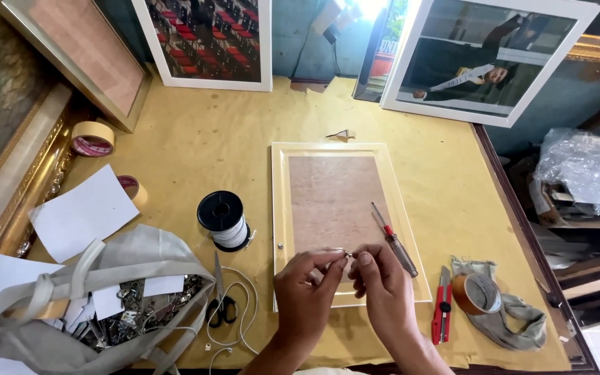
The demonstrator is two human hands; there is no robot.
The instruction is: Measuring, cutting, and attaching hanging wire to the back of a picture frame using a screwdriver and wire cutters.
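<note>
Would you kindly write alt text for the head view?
Both hands, left hand and right hand, pinch a small metal fitting above a face-down picture frame on a yellow table; a screwdriver lies on the frame.

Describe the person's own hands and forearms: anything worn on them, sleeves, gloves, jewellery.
Both the left hand and the right hand are bare: no gloves, rings, watch or bracelet visible. The forearms show no sleeves up to the picture's bottom edge. Nails look short and unpainted.

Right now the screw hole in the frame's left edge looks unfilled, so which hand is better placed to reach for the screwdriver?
Probably the right hand: the screwdriver lies just beside it on the frame.
</note>
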